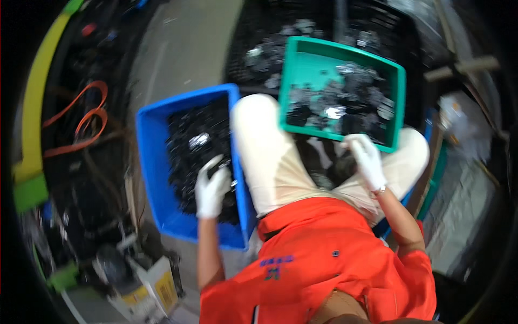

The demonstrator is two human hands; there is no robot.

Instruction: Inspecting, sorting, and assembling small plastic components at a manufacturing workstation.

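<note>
My left hand (pixel 212 189), in a white glove, is over the blue bin (pixel 148 156) at my left. Its thumb and fingers are apart above a heap of small black shiny pieces (pixel 183 140), and nothing shows in its grasp. Across my thighs rests a green tray (pixel 399 102), holding black and clear glossy pieces (pixel 345 92) piled unevenly. At the tray's near right edge is my right hand (pixel 367 162), also white-gloved. Its fingers are curled together; whether they pinch a small piece cannot be made out.
Beyond the tray stands a black crate (pixel 237 65) with more glossy pieces. Left of the blue bin runs a grey floor strip (pixel 178 48), then an orange strap (pixel 89 141) and a yellow-and-green frame (pixel 29 129). Plastic sheeting (pixel 458 205) lies at the right.
</note>
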